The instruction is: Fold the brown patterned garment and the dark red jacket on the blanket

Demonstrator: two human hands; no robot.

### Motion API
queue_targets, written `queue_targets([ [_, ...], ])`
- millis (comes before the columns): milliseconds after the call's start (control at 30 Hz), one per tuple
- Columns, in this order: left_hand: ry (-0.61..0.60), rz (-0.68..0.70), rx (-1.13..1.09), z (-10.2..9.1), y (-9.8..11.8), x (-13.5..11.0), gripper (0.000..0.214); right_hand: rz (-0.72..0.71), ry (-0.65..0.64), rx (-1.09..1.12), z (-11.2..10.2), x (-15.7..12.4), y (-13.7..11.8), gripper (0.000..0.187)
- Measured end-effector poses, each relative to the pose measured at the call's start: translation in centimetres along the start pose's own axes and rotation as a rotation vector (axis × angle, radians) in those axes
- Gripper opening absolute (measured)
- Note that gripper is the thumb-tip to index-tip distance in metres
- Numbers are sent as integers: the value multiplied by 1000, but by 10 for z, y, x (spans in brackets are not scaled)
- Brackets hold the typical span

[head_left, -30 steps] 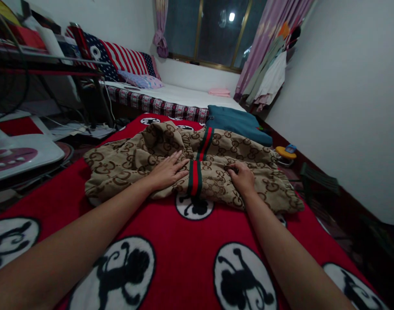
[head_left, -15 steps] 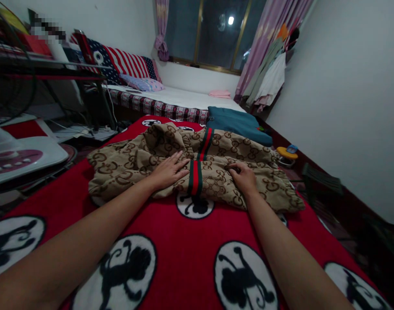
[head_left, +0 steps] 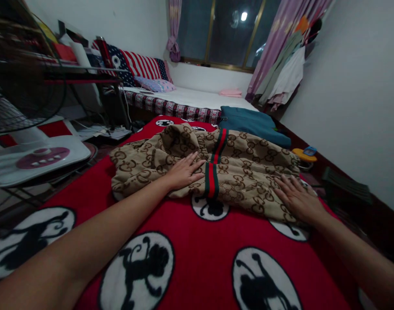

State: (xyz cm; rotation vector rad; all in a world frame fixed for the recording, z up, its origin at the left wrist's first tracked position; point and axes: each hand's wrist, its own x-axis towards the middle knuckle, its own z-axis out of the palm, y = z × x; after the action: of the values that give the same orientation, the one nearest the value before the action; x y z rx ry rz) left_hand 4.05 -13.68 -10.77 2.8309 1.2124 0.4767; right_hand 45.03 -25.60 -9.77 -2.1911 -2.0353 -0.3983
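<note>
A tan garment (head_left: pixel 242 181) with brown letter patterns and green-red-green stripes lies spread across a red blanket (head_left: pixel 200 254) printed with dark monkey figures in white ovals. Its hood-like gathered part is at the upper left. My left hand (head_left: pixel 184 171) rests flat on the cloth, left of the stripe, with its fingers apart. At the garment's right end my right hand (head_left: pixel 298 199) presses flat on the fabric, fingers spread. Neither hand grips anything.
Folded teal cloth (head_left: pixel 253 125) lies beyond the garment, before a bed (head_left: pixel 190 98) under the window. A fan base (head_left: pixel 42 157) stands at left beside a cluttered desk (head_left: pixel 83 71). On the right are a yellow stool (head_left: pixel 304 155) and a dark folding stool (head_left: pixel 345 186).
My right hand has slid rightward along the garment to its end, and its curled fingers have spread flat. My left hand stays on the cloth. The view has turned slightly left.
</note>
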Motion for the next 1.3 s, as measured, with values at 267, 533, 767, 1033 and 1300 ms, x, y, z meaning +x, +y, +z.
queue_targets([
  [267,38,-18,-10,-4,6,-1,61,-227,142,171,-20,61,-117,31],
  [533,246,1,-214,-7,6,-6,39,-334,190,500,38,69,-161,42],
  [767,377,-498,7,-86,-29,-22,31,-301,235,589,37,70,-156,44],
  [1033,-198,-810,-180,-113,-84,-11,70,-265,261,697,27,64,-161,46],
  [1300,-325,-809,-289,-125,-70,3,63,-244,267,720,24,62,-161,50],
])
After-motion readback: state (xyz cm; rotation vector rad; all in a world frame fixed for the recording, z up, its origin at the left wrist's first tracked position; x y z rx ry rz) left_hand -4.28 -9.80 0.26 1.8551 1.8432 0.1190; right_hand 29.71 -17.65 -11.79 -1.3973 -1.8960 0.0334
